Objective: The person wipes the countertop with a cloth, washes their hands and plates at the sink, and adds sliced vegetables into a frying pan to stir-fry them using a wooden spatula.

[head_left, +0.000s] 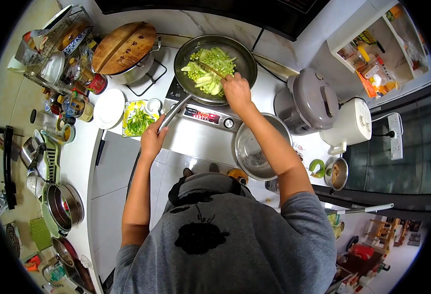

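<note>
My left hand [152,138] is closed around the metal handle [177,110] of a dark frying pan [247,66]. The pan sits on an induction cooker [196,112] with a lit red display. In my closed right hand [237,92] is a thin brown wooden cooking utensil [210,69], slanting into the food; its far end is partly hidden. Pale green sliced vegetables and small green beans or peas [209,55] fill the pan's middle. Beside my left hand lies a yellow-edged tray [126,128] of chopped greens [138,121] and a small white dish [153,105].
Below my right forearm is a steel basin [250,147]. A grey pressure cooker [309,103] and white appliance [348,122] stand right. At left are a white plate [109,109], a wooden-lidded pot [125,49], bottles [80,105] and a dish rack [51,161].
</note>
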`<state>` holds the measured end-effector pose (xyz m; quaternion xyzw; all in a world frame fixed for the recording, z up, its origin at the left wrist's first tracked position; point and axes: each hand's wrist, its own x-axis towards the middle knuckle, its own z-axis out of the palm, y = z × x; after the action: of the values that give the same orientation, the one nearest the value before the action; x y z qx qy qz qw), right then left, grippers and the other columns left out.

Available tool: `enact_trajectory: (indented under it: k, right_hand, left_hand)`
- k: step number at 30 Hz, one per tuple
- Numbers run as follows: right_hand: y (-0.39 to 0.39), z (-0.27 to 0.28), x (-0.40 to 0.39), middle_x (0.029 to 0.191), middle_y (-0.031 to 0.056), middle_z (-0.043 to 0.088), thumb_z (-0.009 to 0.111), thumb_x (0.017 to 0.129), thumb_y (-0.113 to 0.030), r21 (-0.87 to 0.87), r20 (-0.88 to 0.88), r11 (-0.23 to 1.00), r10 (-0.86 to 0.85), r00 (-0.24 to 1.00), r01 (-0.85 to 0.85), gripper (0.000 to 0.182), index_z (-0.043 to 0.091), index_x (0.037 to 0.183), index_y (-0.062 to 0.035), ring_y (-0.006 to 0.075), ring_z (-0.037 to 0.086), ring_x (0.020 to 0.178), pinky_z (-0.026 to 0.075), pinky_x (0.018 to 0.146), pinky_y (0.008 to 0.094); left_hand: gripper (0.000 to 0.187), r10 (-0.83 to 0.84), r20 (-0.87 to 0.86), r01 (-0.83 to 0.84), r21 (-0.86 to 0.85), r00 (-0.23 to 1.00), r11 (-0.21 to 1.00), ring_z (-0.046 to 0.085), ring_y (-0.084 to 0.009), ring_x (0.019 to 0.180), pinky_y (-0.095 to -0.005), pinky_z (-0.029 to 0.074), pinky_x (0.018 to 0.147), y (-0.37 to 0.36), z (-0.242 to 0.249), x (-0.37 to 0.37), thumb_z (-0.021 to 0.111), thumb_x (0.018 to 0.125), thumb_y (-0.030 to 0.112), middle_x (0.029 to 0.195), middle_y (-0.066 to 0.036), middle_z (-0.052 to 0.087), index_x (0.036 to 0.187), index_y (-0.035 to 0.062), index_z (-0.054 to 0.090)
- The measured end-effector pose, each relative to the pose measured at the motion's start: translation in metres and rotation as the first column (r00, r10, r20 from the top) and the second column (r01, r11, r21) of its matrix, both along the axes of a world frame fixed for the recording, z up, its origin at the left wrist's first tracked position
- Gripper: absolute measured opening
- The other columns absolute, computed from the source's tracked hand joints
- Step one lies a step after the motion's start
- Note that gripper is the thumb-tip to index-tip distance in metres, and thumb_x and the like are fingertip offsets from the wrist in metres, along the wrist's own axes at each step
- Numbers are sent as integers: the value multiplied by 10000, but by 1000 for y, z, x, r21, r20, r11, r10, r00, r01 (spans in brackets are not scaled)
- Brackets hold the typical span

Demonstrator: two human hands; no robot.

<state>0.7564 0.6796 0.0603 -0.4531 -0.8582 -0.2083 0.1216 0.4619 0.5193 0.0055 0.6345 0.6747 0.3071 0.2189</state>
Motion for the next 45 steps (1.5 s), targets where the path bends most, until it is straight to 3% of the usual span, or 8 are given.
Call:
enact_trajectory:
  k: [13, 17, 24, 25, 29, 35, 39, 45]
  right_hand:
    - [4, 8, -21, 844, 100, 659, 568, 801, -77, -140, -32, 980, -145, 989, 139, 417, 638, 1197, -190, 275, 678, 672, 547, 575, 364]
    - [8, 14, -11, 841, 125, 680, 567, 807, -88, -185, -32, 963, -204, 978, 195, 158, 711, 873, -85, 276, 697, 713, 559, 604, 381]
    - [35, 17, 19, 830, 156, 655, 528, 865, -126, -104, -198, 943, -333, 922, 318, 205, 712, 950, -96, 304, 691, 693, 548, 577, 403]
    - [44, 2, 23, 862, 152, 658, 548, 886, -169, -218, -143, 927, -339, 930, 304, 319, 650, 1184, -221, 321, 674, 669, 540, 578, 435]
    - [22, -6, 31, 844, 195, 678, 552, 831, -110, -294, -84, 943, -188, 979, 156, 185, 714, 787, -31, 336, 693, 694, 559, 600, 420]
    - [-38, 117, 48, 742, 168, 679, 581, 803, -135, -261, -15, 955, -150, 989, 141, 171, 724, 773, -47, 327, 694, 696, 544, 590, 419]
    - [-39, 116, 47, 733, 169, 674, 576, 856, -229, -433, 224, 879, -107, 969, 198, 201, 746, 829, -125, 346, 668, 707, 524, 637, 473]
    - [20, 38, 26, 757, 201, 693, 559, 785, -121, -288, -123, 942, -212, 969, 170, 183, 716, 744, -36, 356, 699, 718, 556, 634, 454]
  left_hand:
    - [440, 1, 29, -2, 38, 1000, 999, 618, -304, 740, -384, 492, 703, -1, -3, 0, 660, 882, 201, 910, -170, 652, 1306, 104, 589]
    - [435, 3, 21, -3, 10, 1000, 1000, 618, -302, 740, -388, 492, 701, 1, -2, -2, 661, 883, 207, 903, -169, 651, 1302, 112, 593]
    - [440, 12, -1, -12, -13, 1000, 1000, 623, -313, 767, -394, 496, 721, -1, 2, 1, 660, 882, 207, 915, -175, 652, 1306, 116, 589]
    - [441, 6, 4, -6, 7, 1000, 1000, 623, -316, 769, -395, 497, 723, -1, 1, 1, 660, 882, 206, 915, -175, 652, 1307, 115, 588]
    - [440, 0, 2, 0, 10, 1000, 1000, 626, -323, 774, -398, 498, 727, -1, 1, 1, 659, 881, 205, 917, -178, 651, 1306, 113, 588]
    - [442, 14, 5, -13, -25, 1000, 1000, 628, -324, 775, -400, 498, 725, -1, 7, 2, 657, 881, 198, 937, -182, 653, 1308, 112, 586]
    - [447, 14, -6, -14, 31, 1000, 999, 631, -322, 790, -398, 499, 730, -1, -4, 0, 658, 881, 205, 948, -180, 655, 1314, 120, 583]
    - [443, -5, 8, 4, 27, 1000, 1000, 637, -324, 817, -397, 502, 754, -2, 0, 0, 654, 888, 224, 979, -187, 661, 1312, 118, 584]
